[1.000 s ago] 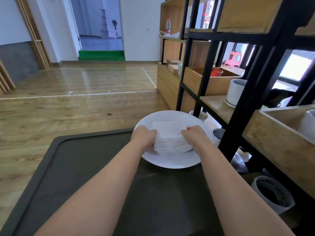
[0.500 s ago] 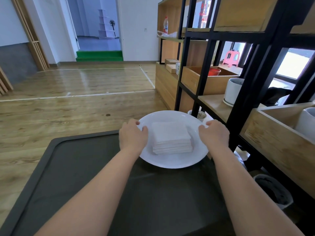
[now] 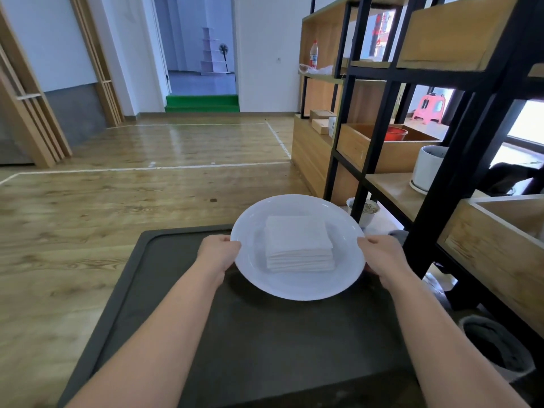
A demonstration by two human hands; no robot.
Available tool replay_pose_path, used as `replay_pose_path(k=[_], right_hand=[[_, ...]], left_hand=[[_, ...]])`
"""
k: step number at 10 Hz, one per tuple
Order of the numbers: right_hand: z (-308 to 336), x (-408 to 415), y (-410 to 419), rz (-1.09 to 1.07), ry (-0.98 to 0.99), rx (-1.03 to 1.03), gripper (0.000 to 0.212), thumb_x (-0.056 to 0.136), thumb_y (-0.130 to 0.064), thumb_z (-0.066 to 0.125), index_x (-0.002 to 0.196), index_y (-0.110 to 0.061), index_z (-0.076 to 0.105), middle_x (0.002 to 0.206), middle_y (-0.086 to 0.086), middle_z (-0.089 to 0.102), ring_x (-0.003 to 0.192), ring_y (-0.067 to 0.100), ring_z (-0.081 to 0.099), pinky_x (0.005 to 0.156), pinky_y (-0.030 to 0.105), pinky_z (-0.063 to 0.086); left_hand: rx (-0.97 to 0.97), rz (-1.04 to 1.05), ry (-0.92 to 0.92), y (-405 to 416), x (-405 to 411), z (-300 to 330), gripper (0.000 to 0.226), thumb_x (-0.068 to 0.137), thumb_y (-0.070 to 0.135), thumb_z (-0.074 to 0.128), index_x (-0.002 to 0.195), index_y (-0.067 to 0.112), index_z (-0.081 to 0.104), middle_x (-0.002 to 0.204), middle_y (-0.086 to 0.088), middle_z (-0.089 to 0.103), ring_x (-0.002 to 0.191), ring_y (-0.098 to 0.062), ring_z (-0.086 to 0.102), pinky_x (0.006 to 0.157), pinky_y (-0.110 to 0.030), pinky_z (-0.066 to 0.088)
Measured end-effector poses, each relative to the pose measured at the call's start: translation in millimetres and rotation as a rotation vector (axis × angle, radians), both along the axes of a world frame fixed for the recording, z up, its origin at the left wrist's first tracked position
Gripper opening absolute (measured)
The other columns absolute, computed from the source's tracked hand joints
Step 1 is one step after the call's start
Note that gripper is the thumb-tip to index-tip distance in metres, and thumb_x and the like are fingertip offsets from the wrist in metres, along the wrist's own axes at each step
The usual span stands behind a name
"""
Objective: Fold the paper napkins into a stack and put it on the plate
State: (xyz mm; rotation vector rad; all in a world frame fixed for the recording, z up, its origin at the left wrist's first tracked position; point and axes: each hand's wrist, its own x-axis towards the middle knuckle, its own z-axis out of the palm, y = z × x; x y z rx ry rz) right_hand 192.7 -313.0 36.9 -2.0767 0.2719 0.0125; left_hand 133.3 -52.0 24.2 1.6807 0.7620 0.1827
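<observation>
Head view. A white plate (image 3: 297, 285) sits over the far end of a dark worktop (image 3: 265, 348), with a squared stack (image 3: 298, 248) of folded napkins lying at its centre, well inside the rim. The left hand (image 3: 219, 254) grips the plate's left rim and the right hand (image 3: 382, 256) grips the right rim, fingers curled under the edge and thumbs on top; the fingertips themselves are hidden beneath the plate. Holding opposite edges keeps the plate level, so the loose stack neither slides nor fans out. The shadow beneath the near rim suggests the plate is raised slightly, though this cannot be confirmed. The stack appears folded and placed, so the task looks essentially complete. A black-framed shelf (image 3: 441, 172) stands close at the right, limiting room on that side.
</observation>
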Motion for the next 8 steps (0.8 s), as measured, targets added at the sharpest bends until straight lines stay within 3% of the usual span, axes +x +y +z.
replay_pose_path(k=[2,3,4,5,6,7,8], right_hand=[[-9.1,-41.3,45.6,0.101,0.013,-0.006,0.029,0.088,-0.015,0.055,0.099,0.009,0.065,0.102,0.03,0.063,0.086,0.042,0.061,0.083,0.049,0.051],[-14.7,-57.3,56.0,0.118,0.058,0.013,0.025,0.088,-0.014,0.056,0.089,0.009,0.067,0.092,0.032,0.061,0.077,0.043,0.059,0.076,0.048,0.053],[-18.2,-79.0,66.0,0.155,0.089,0.028,0.033,0.087,-0.014,0.055,0.055,-0.008,0.049,0.062,0.019,0.042,0.06,0.026,0.043,0.058,0.035,0.041],[-18.3,-88.7,66.9,0.154,0.098,0.038,0.039,0.088,-0.014,0.055,0.05,-0.013,0.042,0.055,0.008,0.04,0.057,0.023,0.041,0.056,0.031,0.037],[-25.0,-100.4,64.9,0.153,0.12,0.037,0.038,0.089,-0.018,0.054,0.053,-0.014,0.046,0.053,0.005,0.042,0.052,0.019,0.041,0.052,0.028,0.037],[-21.3,-106.7,62.6,0.157,0.105,0.031,0.038,0.091,-0.023,0.054,0.055,-0.014,0.048,0.055,0.005,0.047,0.051,0.018,0.044,0.052,0.027,0.039],[5.4,-112.3,61.1,0.125,-0.021,-0.043,0.023,0.095,-0.029,0.052,0.088,-0.011,0.064,0.084,0.009,0.063,0.075,0.022,0.059,0.072,0.032,0.048]], left_hand=[[0.03,0.097,0.006,35.6,-78.5,0.3,0.019,0.082,0.001,0.051,0.071,0.01,0.062,0.083,-0.012,0.065,0.077,-0.025,0.057,0.07,-0.034,0.046],[0.025,0.107,0.015,47.1,-101.9,-5.5,0.018,0.082,0.002,0.05,0.076,0.007,0.066,0.085,-0.015,0.067,0.079,-0.028,0.058,0.07,-0.034,0.045],[0.006,0.12,0.009,58.9,-128.3,-9.7,0.017,0.081,0.001,0.049,0.077,0.003,0.066,0.083,-0.016,0.065,0.077,-0.029,0.055,0.07,-0.033,0.043],[-0.008,0.136,0.002,62.7,-136.1,-8.1,0.018,0.082,0.0,0.049,0.07,0.005,0.063,0.084,-0.015,0.066,0.078,-0.029,0.056,0.072,-0.035,0.045],[-0.004,0.142,0.031,62.8,-141.2,-16.4,0.02,0.083,0.001,0.051,0.068,0.009,0.062,0.084,-0.014,0.068,0.08,-0.03,0.06,0.076,-0.039,0.05],[0.031,0.127,0.033,58.8,-142.7,-13.7,0.015,0.084,0.007,0.05,0.076,0.006,0.062,0.086,-0.014,0.065,0.078,-0.029,0.057,0.07,-0.036,0.045],[0.247,0.189,0.021,56.5,-146.6,16.0,0.031,0.091,0.02,0.051,0.117,0.007,0.06,0.114,-0.011,0.063,0.103,-0.032,0.058,0.079,-0.032,0.041]])
